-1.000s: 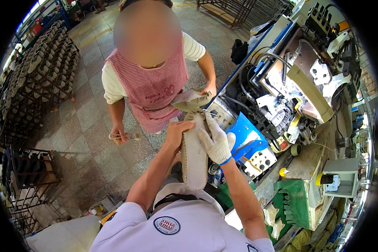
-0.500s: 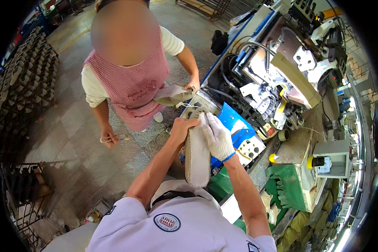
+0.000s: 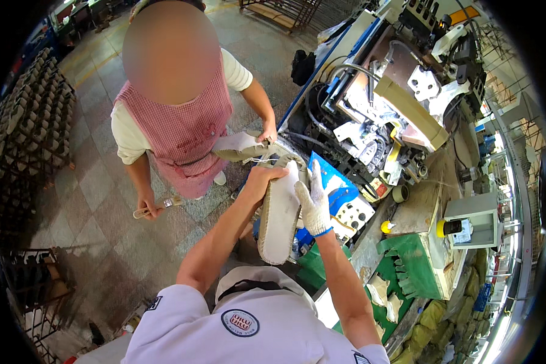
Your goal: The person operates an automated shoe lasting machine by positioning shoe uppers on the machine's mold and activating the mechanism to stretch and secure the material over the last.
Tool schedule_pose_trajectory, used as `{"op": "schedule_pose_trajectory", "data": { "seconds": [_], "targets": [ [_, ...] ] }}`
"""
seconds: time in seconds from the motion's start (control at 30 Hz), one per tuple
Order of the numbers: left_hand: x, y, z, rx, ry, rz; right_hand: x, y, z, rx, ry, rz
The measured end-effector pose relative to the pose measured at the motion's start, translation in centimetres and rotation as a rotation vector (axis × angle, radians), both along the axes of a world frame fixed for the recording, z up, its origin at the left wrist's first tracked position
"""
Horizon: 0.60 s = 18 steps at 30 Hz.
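Centrally, shoe (image 3: 279,212): pale sole up, long axis near vertical in view, toe away from the wearer, held above the machine's edge. Left hand (image 3: 262,181), bare, grip closed on the toe end. Right hand (image 3: 313,203), white-gloved, grip wrapped on the shoe's right side. Containers: green tray (image 3: 418,267), pale pieces beside it.

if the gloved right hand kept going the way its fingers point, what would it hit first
Probably the second shoe, which the co-worker's hand holds just beyond the toe of the shoe that the right hand grips. Depth is unclear.
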<state>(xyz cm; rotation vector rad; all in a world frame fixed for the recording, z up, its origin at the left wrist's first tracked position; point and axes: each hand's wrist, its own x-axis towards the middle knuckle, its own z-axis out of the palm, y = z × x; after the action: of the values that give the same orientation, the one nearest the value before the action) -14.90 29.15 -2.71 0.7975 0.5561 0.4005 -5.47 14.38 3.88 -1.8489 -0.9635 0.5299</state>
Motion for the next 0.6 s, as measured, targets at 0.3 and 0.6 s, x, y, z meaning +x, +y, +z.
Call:
{"op": "schedule_pose_trajectory", "data": {
  "seconds": [0.3,0.6],
  "targets": [
    [-0.9,-0.3,-0.7,-0.068,-0.005,0.073,-0.3,1.2,0.2,-0.184,-0.28,0.134],
    [0.4,2.9,-1.5,-0.141,-0.2,-0.049,-1.4,3.1,0.0,-0.038,-0.126,0.009]
  ]
}}
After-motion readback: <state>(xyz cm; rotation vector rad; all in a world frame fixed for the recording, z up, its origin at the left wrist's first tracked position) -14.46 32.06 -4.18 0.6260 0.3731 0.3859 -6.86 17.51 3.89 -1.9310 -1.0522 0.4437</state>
